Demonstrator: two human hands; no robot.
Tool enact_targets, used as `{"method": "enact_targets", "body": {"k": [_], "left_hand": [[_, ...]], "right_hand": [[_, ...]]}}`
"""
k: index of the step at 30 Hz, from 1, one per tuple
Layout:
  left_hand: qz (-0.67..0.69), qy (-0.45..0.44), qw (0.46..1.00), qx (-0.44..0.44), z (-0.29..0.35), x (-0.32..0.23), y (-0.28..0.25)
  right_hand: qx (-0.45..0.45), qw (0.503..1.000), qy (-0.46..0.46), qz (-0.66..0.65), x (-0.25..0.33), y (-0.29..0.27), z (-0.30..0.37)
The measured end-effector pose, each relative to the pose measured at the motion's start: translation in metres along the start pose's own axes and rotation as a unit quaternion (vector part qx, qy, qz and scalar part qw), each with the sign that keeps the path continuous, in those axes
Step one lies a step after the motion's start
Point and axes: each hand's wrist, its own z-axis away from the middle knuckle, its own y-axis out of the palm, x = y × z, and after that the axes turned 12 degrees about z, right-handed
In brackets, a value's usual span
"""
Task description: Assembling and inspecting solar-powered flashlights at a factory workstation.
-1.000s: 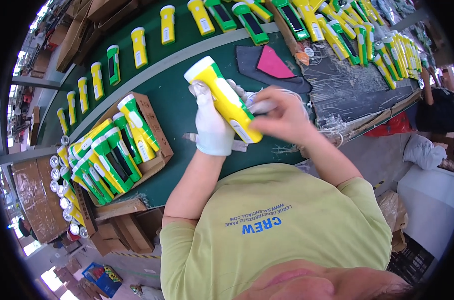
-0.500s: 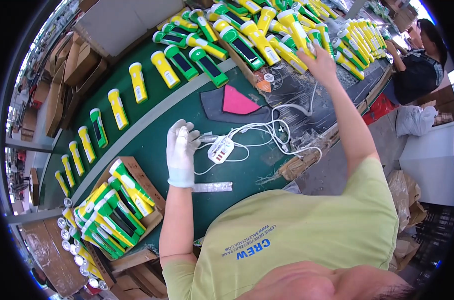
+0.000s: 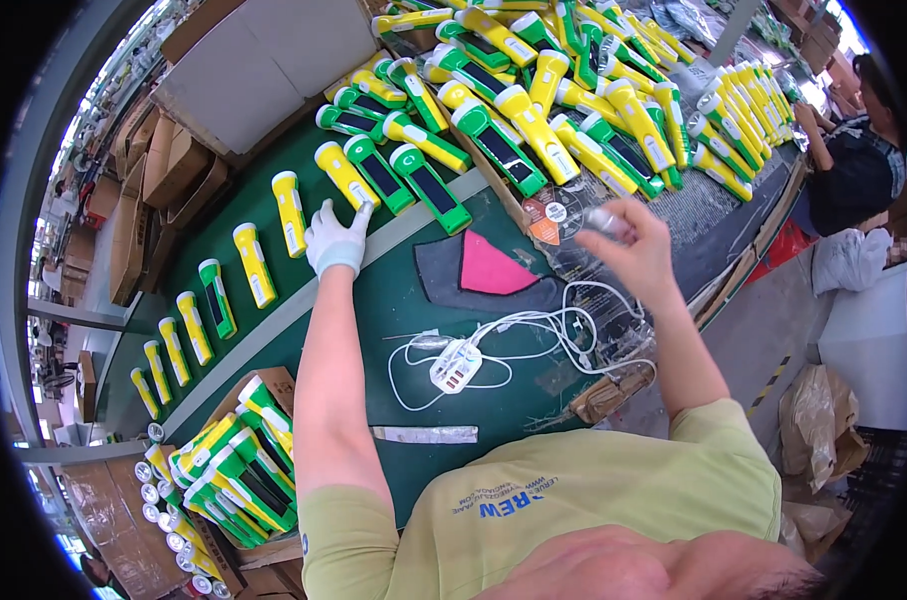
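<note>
One white multi-port USB hub [image 3: 457, 367] is set on the green worktop [image 3: 534, 385]. Beyond it, the right hand [image 3: 642, 250] is poised with curled fingers over a dark sheet [image 3: 696, 242]; blurred white is seen at its fingertips, and whether anything is gripped cannot be told. Leftward, a yellow flashlight [image 3: 345, 174] is laid on the green belt [image 3: 232, 205], its long axis slanted, its white head pointed away and left. At its tail the gloved left hand [image 3: 334, 242] is held open, forearm outstretched.
</note>
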Motion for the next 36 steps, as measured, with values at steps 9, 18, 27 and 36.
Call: {"method": "enact_targets", "body": {"k": [9,18,27,36], "left_hand": [[0.199,-0.092,0.975,-0.034,-0.032,-0.042,0.023],[0.629,-0.152,0.76,0.062,0.017,-0.007,-0.005],[0.132,0.352,0.922,-0.092,0.187,-0.037,-0.122],[0.381,0.147,0.912,-0.05,0.229,0.016,-0.136]], "right_hand": [[-0.009,0.996,-0.08,-0.027,0.019,0.024,0.014],[-0.009,0.993,-0.076,-0.088,0.009,0.017,0.042],[0.076,0.941,-0.137,-0.301,0.064,0.035,0.031],[0.231,0.758,-0.132,-0.595,0.115,0.017,0.034]]}}
